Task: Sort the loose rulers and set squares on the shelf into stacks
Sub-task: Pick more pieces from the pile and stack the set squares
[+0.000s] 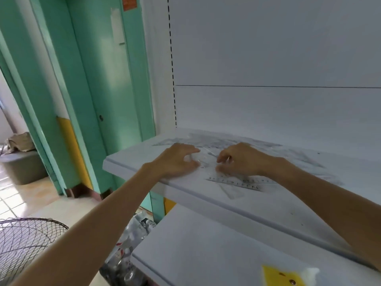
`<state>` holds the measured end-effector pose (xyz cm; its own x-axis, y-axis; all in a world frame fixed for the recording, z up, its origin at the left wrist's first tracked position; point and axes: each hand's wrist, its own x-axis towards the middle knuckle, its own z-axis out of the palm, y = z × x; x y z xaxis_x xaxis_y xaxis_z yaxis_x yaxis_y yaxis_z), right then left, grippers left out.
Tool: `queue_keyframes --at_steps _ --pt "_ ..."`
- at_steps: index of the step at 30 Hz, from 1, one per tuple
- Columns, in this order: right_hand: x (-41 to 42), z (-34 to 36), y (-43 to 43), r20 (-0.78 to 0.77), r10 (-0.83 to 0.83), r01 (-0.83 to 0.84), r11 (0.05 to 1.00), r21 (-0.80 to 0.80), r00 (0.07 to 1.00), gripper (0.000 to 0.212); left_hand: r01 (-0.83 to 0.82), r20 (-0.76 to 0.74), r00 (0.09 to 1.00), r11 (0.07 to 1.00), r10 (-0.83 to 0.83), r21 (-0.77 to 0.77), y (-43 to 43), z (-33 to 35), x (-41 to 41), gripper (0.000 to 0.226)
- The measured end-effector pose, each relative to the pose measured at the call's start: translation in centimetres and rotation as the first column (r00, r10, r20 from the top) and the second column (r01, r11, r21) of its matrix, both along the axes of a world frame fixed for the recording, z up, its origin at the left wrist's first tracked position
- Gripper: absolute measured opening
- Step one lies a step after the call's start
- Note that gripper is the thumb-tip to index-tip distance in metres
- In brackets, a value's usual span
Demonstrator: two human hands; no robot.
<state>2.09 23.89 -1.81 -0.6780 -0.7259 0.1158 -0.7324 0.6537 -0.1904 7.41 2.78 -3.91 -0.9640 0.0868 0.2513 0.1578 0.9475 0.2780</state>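
Observation:
Several clear plastic rulers and set squares lie loose on the white shelf [144, 162]. My left hand [177, 159] and my right hand [240, 158] face each other over the middle of the shelf. Both have curled fingers and thumbs pinching a clear set square [205, 159] between them; its edges are blurred. Just in front of my right hand lie clear rulers [235, 182] with printed scales, and a small set square [232, 191] sits near the front edge. More clear pieces [208, 140] are spread along the back, and others [307, 159] to the right.
A lower white shelf [195, 244] juts out below, with a yellow label [282, 275] on it. Left of the shelving stand a green door frame [86, 89], a wire fan guard [24, 240] and a grey bin [22, 168]. Bagged goods [127, 250] sit under the shelf.

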Motion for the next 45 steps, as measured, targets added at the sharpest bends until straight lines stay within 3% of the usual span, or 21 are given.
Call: queue_keyframes --at_steps 5,8,14,19,22,25,28,32,35,40,43,45 --pt "1.4 -0.1 -1.3 -0.165 -0.089 0.088 0.996 -0.013 0.982 0.027 0.051 0.167 0.985 0.998 -0.045 -0.032 -1.1 0.0 -1.6 0.066" --pt "1.7 -0.2 -1.9 -0.212 -0.161 0.162 0.987 -0.014 0.964 0.02 0.056 0.141 0.989 0.998 -0.051 -0.034 -1.7 0.1 -2.0 0.071" --pt "2.6 -0.9 -2.5 -0.135 -0.291 0.291 0.956 -0.021 0.947 0.008 0.088 0.018 0.996 0.996 -0.087 -0.021 -1.8 0.0 -1.9 0.045" --pt "4.3 -1.7 -3.7 -0.17 -0.383 0.352 0.917 -0.186 0.908 0.021 0.14 0.098 0.985 0.99 -0.139 0.003 -2.9 -0.8 -1.3 0.063" --pt "5.2 -2.6 -4.7 -0.252 -0.371 0.336 0.926 -0.171 0.894 0.025 0.103 0.059 0.993 0.991 -0.098 -0.086 -3.2 -0.6 -1.1 0.067" --pt "5.3 -2.9 -4.7 -0.203 -0.424 0.384 0.899 -0.209 0.883 0.025 0.039 0.036 0.999 0.959 -0.03 -0.28 -3.6 -0.2 -0.4 0.073" --pt "5.1 -2.9 -4.4 -0.177 -0.439 0.391 0.885 -0.252 0.881 0.023 0.047 0.036 0.999 0.957 -0.038 -0.287 -4.9 -0.1 1.0 0.088" --pt "5.5 -2.9 -4.6 -0.219 -0.433 0.379 0.892 -0.248 0.875 0.02 0.133 0.061 0.99 0.985 -0.127 -0.108 -6.6 0.0 3.0 0.066" --pt "5.8 -2.8 -4.7 -0.249 -0.434 0.391 0.897 -0.204 0.866 0.02 0.193 0.116 0.977 0.977 -0.181 -0.092 -7.3 -0.2 4.7 0.067" --pt "6.4 -2.3 -5.0 -0.34 -0.386 0.366 0.922 -0.123 0.857 0.029 0.269 0.001 0.96 0.919 -0.28 -0.287 -8.2 -0.8 7.4 0.045" --pt "6.8 -2.1 -5.2 -0.445 -0.321 0.322 0.944 -0.076 0.836 0.036 0.205 -0.157 0.93 0.822 -0.333 -0.531 -7.6 -0.8 8.6 0.02" --pt "7.2 -2.0 -5.4 -0.496 -0.283 0.303 0.952 -0.043 0.821 0.041 0.161 -0.217 0.922 0.828 -0.32 -0.537 -7.3 -0.7 9.1 0.018"
